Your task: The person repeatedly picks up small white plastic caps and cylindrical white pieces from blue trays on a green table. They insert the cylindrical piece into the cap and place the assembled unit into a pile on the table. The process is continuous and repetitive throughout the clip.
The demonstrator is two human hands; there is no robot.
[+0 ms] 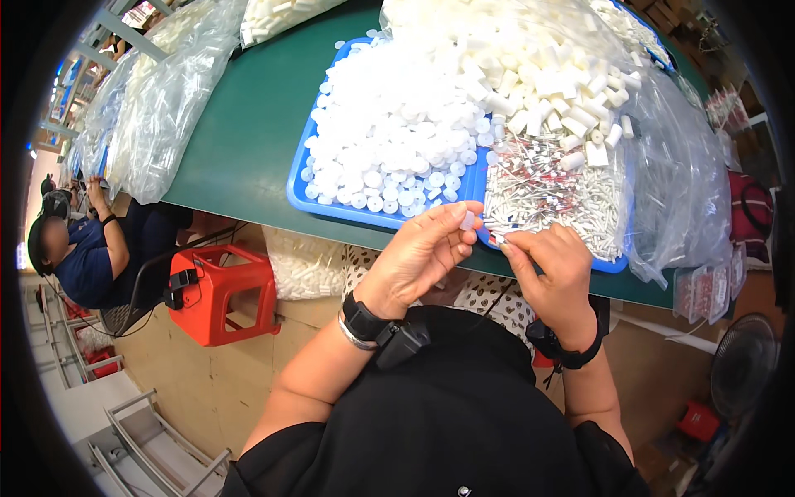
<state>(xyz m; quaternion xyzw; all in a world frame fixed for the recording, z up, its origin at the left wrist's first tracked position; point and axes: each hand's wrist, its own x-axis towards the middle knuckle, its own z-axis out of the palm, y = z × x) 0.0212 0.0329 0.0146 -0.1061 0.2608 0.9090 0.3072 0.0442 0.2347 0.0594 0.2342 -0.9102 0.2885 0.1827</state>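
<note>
Left hand: the left hand (422,253) sits just below centre, fingers curled, pinching a small white cap (468,220) between thumb and fingertips.
Right hand: the right hand (556,267) lies at about 4 o'clock from centre, fingertips drawn narrow at the near edge of the right tray; whether a small piece sits between them cannot be told.
White cap: held at the near edge of the trays, just at 10 o'clock of the right hand.
Left tray: a blue tray (308,203) heaped with round white caps (389,132), at 12 o'clock of the left hand.
Right tray: thin white pieces with red parts (546,195), at 12 o'clock of the right hand, with white tubes (546,83) piled beyond them.
Table: green table (240,141) carrying both trays.
Bags: clear plastic bags (161,108) at 10 o'clock; another clear bag (679,182) at 3 o'clock.
Wrists: a black watch (362,319) on the left, a black band (563,348) on the right.
Floor side: a red stool (219,294) at 8 o'clock; another person (91,248) is seated at 9 o'clock.
</note>
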